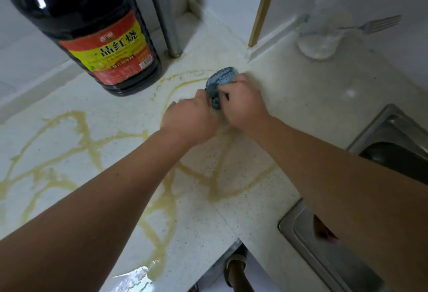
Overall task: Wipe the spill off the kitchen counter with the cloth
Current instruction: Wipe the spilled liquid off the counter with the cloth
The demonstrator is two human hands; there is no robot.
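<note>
Both hands, left (192, 118) and right (243, 104), grip the bunched cloth (221, 83). Most of the spill (92, 143) lies toward 8 o'clock, nearer the left.

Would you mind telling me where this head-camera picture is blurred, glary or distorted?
Head view: both hands, left hand and right hand, smear with motion around the cloth; glare sits on the bottle shoulder and the wet counter edge; wide-angle bending curves the arms; the glass looks soft.
</note>
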